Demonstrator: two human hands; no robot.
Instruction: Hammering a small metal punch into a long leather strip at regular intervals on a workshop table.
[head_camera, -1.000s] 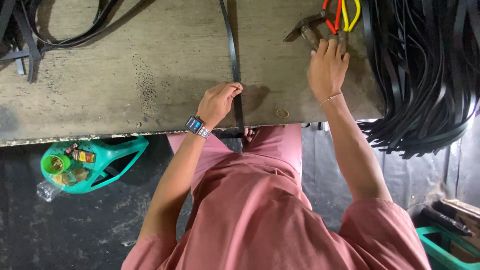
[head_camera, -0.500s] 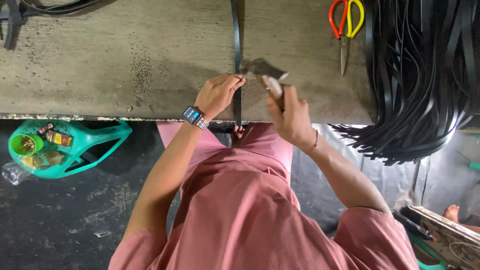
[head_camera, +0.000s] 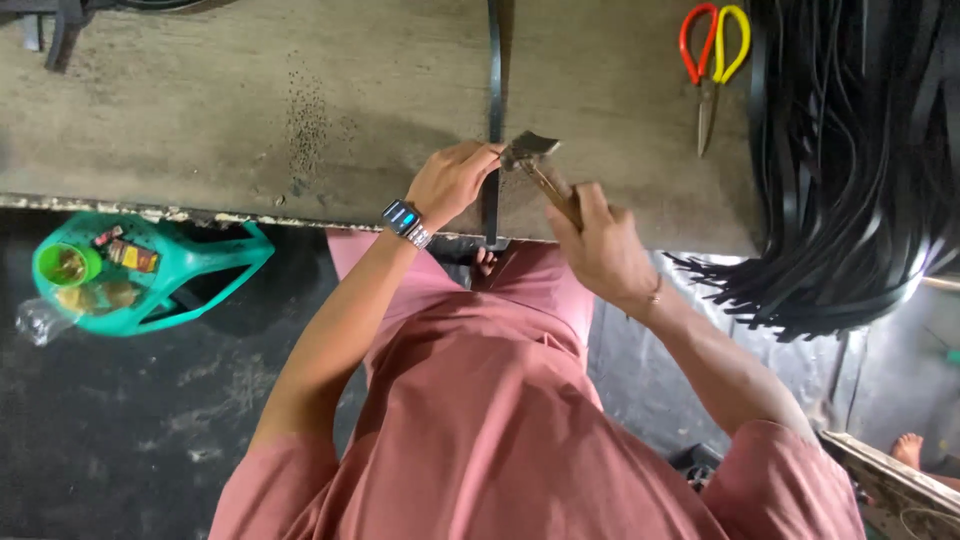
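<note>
A long black strap (head_camera: 494, 90) runs across the worn worktable (head_camera: 250, 110) toward me and hangs over its near edge. My left hand (head_camera: 450, 182), with a watch on the wrist, pinches the strap near that edge. My right hand (head_camera: 598, 245) grips the wooden handle of a small hammer (head_camera: 532, 158), whose metal head sits just right of the strap, close to my left fingers.
Scissors with red and yellow handles (head_camera: 712, 70) lie on the table at the right. A thick bundle of black straps (head_camera: 860, 160) drapes over the right end. A green plastic basket (head_camera: 130, 272) with small items stands on the dark floor at left.
My right hand left the scissors area, came back with the hammer and brought its head next to the strap by my left hand. My left hand kept hold of the strap.
</note>
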